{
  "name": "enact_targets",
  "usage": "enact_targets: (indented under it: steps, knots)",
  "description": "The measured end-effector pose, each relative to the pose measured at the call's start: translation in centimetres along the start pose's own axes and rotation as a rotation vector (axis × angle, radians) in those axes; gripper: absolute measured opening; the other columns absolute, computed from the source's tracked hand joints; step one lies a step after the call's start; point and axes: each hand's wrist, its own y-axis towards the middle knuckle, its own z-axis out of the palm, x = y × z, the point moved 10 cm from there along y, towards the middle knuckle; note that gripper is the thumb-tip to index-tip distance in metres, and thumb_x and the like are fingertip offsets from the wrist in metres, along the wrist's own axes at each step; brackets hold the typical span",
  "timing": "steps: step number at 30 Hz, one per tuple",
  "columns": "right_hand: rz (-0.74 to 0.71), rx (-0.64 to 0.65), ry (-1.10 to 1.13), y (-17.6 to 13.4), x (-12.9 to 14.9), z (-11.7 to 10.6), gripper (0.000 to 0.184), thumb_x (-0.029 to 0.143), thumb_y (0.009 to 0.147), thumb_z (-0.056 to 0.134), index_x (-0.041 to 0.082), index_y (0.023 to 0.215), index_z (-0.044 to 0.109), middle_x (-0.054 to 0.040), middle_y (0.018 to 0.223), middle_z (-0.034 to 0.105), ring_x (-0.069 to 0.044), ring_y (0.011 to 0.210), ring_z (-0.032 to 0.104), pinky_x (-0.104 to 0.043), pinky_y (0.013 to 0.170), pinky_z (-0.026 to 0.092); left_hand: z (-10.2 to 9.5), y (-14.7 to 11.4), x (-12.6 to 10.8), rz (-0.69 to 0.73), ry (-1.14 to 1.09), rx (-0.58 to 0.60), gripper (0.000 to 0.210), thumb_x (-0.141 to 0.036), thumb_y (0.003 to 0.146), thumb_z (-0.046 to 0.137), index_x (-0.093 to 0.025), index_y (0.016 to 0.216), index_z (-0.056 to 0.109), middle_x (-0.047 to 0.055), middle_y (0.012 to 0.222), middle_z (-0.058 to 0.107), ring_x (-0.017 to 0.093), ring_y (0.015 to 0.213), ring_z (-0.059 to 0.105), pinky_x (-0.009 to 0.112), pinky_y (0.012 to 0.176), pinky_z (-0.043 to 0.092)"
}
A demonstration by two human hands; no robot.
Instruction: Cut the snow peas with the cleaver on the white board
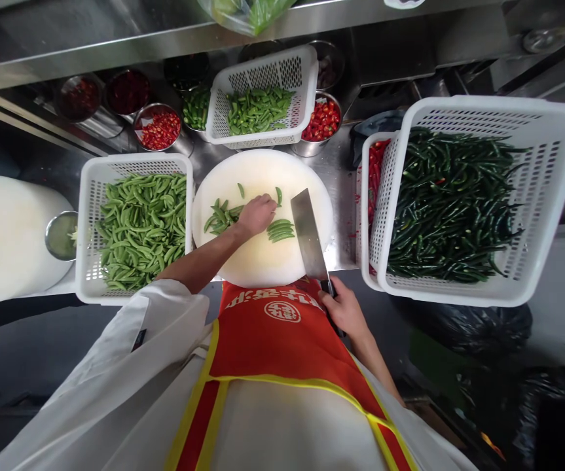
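Observation:
My right hand (345,307) is wrapped round the dark handle of a cleaver (309,235), whose broad blade lies over the right part of the round white cutting board (243,265). My left hand (258,213) is over the middle of the board with its fingers curled together. A single pea pod (279,195) lies at its fingertips; whether the fingers grip anything is hidden. Just below them, several pods form a neat row (280,229) beside the blade. A loose heap of pods (220,217) sits left of the hand, partly behind it, and one stray pod (241,190) lies above.
Left of the board stands a white basket full of pea pods (139,229); behind it, a smaller basket (262,136) holds green pieces. Metal pots of chopped red chillies (160,129) line the back. On the right is a large basket (547,216) of dark green chillies.

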Motion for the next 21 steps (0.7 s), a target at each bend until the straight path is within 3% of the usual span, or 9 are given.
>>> enact_targets:
  steps: [6,9,14,21]
  knots:
    - [0.001,0.0,0.0,0.1,-0.1,0.0,0.041,0.045,0.088,0.053,0.018,0.118,0.064,-0.0002,0.072,0.066,-0.018,0.061,0.055,-0.027,0.059,0.043,-0.8,-0.6,0.6,-0.124,-0.075,-0.018,0.021,-0.007,0.087,0.054,-0.019,0.101,0.064,0.011,0.107,0.068,0.027,0.103,0.063,0.038,0.09,0.051]
    - [-0.001,0.004,-0.004,0.1,-0.2,0.0,0.04,0.045,0.089,0.053,0.018,0.116,0.064,-0.0006,0.074,0.067,-0.018,0.063,0.056,-0.027,0.06,0.043,-0.9,-0.7,-0.8,-0.058,-0.214,0.011,0.018,-0.009,0.086,0.058,-0.019,0.098,0.066,0.008,0.104,0.069,0.022,0.095,0.066,0.034,0.086,0.052]
    - [-0.02,-0.011,-0.026,0.2,0.2,-0.2,0.039,0.044,0.088,0.052,0.018,0.113,0.065,-0.001,0.076,0.066,-0.018,0.064,0.055,-0.028,0.063,0.044,0.8,-1.0,-2.5,0.02,-0.281,0.153,0.014,-0.012,0.086,0.061,-0.018,0.095,0.07,0.006,0.101,0.071,0.019,0.089,0.067,0.03,0.081,0.053]
    - [-0.025,-0.011,-0.024,0.2,0.3,-0.1,0.038,0.045,0.089,0.052,0.017,0.112,0.064,-0.0003,0.076,0.064,-0.017,0.064,0.053,-0.028,0.063,0.043,0.5,-0.7,-1.5,0.007,-0.299,0.083,0.019,-0.014,0.09,0.054,-0.017,0.096,0.071,0.007,0.104,0.07,0.019,0.088,0.067,0.032,0.084,0.053]
